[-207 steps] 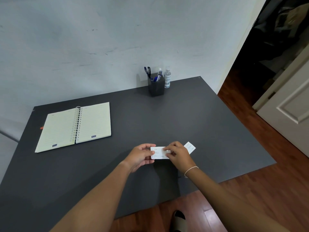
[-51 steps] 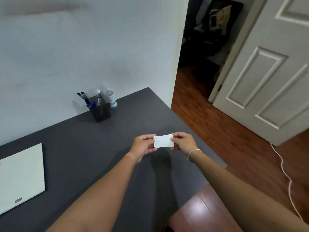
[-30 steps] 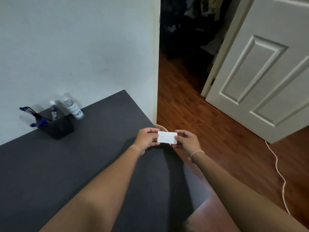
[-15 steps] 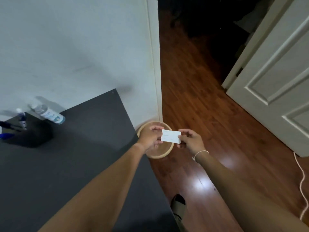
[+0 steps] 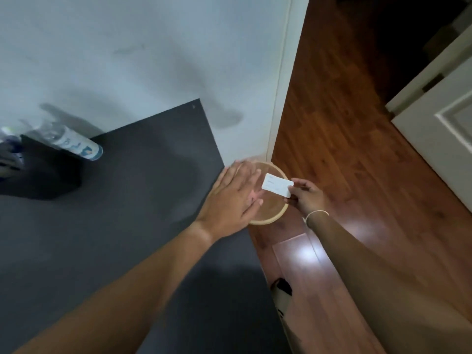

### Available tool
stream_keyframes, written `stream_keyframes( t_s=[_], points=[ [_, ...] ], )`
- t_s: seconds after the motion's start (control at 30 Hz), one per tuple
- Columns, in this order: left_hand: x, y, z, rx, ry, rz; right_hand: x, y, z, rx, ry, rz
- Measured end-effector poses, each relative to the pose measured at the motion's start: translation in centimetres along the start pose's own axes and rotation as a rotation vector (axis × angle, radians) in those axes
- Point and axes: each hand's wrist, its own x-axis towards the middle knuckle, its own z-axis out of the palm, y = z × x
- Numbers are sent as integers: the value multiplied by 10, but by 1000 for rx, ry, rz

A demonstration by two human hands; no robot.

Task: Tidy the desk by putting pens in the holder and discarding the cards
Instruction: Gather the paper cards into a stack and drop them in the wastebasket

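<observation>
Now right hand point(image 5: 307, 194) pinching white card point(image 5: 277, 184) above round wooden bin point(image 5: 268, 217), left hand point(image 5: 233, 198) flat, fingers straight, empty.

Dim indoor light, cool on the wall point(image 5: 127, 47). White glare patch on the wooden floor point(image 5: 306, 254). Soft shadows on wall and desk point(image 5: 127, 200). Motion blur smears the left hand point(image 5: 235, 198), the bottle point(image 5: 74, 144) and the pen holder point(image 5: 46, 172). Doorway top right nearly black. Wide-angle bending at edges.
</observation>
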Motion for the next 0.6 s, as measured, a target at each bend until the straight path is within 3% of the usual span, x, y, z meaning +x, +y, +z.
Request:
stream_keyframes(
  t_s=[0.3,0.6],
  points=[
    [-7,-7,17,4,164,-307,72,56,34,-34,13,72],
    [-5,-8,24,-30,311,-345,117,86,55,-57,26,120]
  ],
)
